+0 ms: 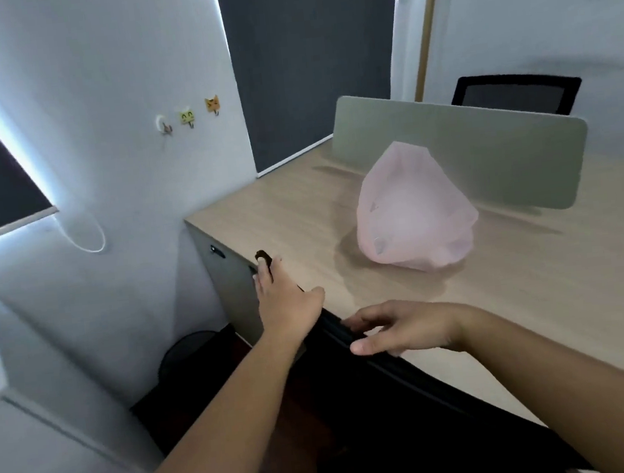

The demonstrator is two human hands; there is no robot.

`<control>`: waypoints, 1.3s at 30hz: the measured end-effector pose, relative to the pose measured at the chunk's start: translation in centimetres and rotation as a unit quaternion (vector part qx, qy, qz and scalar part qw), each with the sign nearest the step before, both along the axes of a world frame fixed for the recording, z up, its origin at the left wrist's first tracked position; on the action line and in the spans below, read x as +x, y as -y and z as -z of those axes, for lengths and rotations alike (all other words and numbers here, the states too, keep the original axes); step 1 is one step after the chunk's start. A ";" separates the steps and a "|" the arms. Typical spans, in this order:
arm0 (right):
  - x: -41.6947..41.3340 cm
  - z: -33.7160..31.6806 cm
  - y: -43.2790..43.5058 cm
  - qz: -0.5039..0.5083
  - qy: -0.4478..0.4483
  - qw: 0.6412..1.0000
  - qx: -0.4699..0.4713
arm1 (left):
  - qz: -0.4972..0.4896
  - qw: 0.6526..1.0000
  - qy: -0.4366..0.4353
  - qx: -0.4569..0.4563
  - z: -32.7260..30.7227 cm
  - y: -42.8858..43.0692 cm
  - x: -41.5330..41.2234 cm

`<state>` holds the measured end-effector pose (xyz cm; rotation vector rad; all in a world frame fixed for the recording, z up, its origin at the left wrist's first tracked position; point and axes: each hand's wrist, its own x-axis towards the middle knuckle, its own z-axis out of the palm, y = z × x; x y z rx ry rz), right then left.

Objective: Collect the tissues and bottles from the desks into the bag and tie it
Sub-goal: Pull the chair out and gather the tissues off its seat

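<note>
Bag [411, 206] sits centre right on the desk [299, 206]; likely light, soft, slippery film, best gathered at its top. Left hand [282, 301] fingers straight, together; right hand [401, 329] fingers loosely spread on the chair [380, 421]

A pale pink bag [411, 210] sits bulging on the wooden surface [520, 291], just in front of a grey-green divider [485, 141] with a black mesh chair [518, 93] behind it. At the near edge a black chair back [397, 400] is tucked against the surface. The left grip [282, 297] stretches flat along its rim, while the right grip [401, 329] lies across it with fingers loosely bent and thumb on the near side. Three small hooks [188, 117] hang on the white wall to the left.
</note>
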<state>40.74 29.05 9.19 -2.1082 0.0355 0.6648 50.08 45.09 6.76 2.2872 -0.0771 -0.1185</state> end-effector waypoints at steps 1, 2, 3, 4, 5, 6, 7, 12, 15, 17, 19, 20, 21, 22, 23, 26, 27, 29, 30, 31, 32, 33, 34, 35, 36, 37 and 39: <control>-0.8 0.2 0.5 -0.005 -0.002 1.000 0.015 | -0.034 0.997 -0.025 -0.058 0.1 0.1 -1.4; -1.7 0.4 1.1 -0.016 -0.006 1.000 0.019 | -0.061 0.992 -0.043 -0.104 0.1 0.2 -3.1; -2.4 0.4 1.7 -0.025 -0.007 1.000 0.011 | -0.068 0.987 -0.055 -0.133 0.1 0.4 -4.2; -3.2 0.3 2.4 -0.041 -0.010 0.999 -0.005 | -0.067 0.985 -0.063 -0.146 0.1 0.7 -5.6; -4.1 0.2 3.3 -0.064 -0.013 0.998 -0.025 | -0.067 0.983 -0.071 -0.154 0.2 1.2 -7.0; -5.0 0.0 4.0 -0.080 -0.021 0.996 -0.037 | -0.068 0.982 -0.081 -0.156 0.1 1.8 -8.3; -5.9 -0.1 4.7 -0.086 -0.030 0.995 -0.040 | -0.069 0.981 -0.090 -0.160 0.0 2.4 -9.6; -8.3 0.6 5.2 -0.078 -0.005 0.997 -0.022 | -0.089 0.972 -0.121 -0.179 -1.7 3.4 -11.9; -8.2 0.8 4.1 -0.100 0.021 0.993 -0.053 | -0.104 0.973 -0.117 -0.168 -1.8 3.0 -11.7; -8.3 0.8 2.6 -0.109 0.030 0.992 -0.059 | -0.113 0.975 -0.111 -0.154 -1.5 1.8 -11.7; -8.5 0.8 0.6 -0.118 0.042 0.990 -0.066 | -0.115 0.978 -0.104 -0.138 -1.2 0.2 -11.6; -8.6 0.9 -0.5 -0.122 0.048 0.989 -0.069 | -0.115 0.979 -0.101 -0.137 -1.0 -0.8 -11.6; -8.8 1.0 -1.8 -0.125 0.050 0.988 -0.069 | -0.116 0.979 -0.097 -0.139 -0.8 -1.9 -11.7; -9.0 1.1 -3.1 -0.127 0.051 0.988 -0.066 | -0.119 0.978 -0.094 -0.139 -0.6 -3.2 -11.9; -9.3 1.2 -4.4 -0.129 0.053 0.988 -0.066 | -0.123 0.978 -0.090 -0.141 -0.5 -4.4 -12.2; -10.6 1.1 -9.6 -0.153 0.070 0.984 -0.065 | -0.139 0.976 -0.082 -0.146 0.2 -9.7 -13.1; -11.0 0.9 -11.5 -0.160 0.078 0.982 -0.066 | -0.142 0.977 -0.075 -0.138 0.3 -11.5 -13.3; -11.7 0.8 -15.8 -0.178 0.110 0.974 -0.084 | -0.152 0.979 -0.060 -0.121 0.3 -15.6 -13.9; -12.0 1.0 -17.8 -0.185 0.124 0.971 -0.091 | -0.152 0.980 -0.058 -0.118 0.3 -17.5 -14.2; -12.4 1.0 -20.3 -0.192 0.131 0.968 -0.090 | -0.156 0.980 -0.053 -0.113 0.3 -20.0 -14.6; -12.8 1.0 -22.6 -0.196 0.135 0.967 -0.086 | -0.158 0.980 -0.052 -0.111 0.2 -22.2 -15.0; -13.2 1.1 -24.5 -0.199 0.141 0.966 -0.082 | -0.158 0.980 -0.051 -0.110 0.1 -24.2 -15.3; -13.6 1.1 -26.7 -0.204 0.146 0.965 -0.078 | -0.159 0.980 -0.053 -0.105 0.0 -26.4 -15.8; -14.0 1.2 -28.6 -0.206 0.151 0.964 -0.076 | -0.156 0.981 -0.054 -0.098 -0.2 -28.3 -16.3; -14.4 1.2 -30.5 -0.208 0.156 0.963 -0.074 | -0.156 0.982 -0.057 -0.087 -0.5 -30.1 -16.8; -14.8 1.3 -32.2 -0.209 0.161 0.962 -0.072 | -0.160 0.983 -0.057 -0.072 -0.7 -31.7 -17.3; -15.3 1.4 -35.0 -0.212 0.168 0.960 -0.073 | -0.172 0.981 -0.065 -0.053 -1.2 -34.3 -18.2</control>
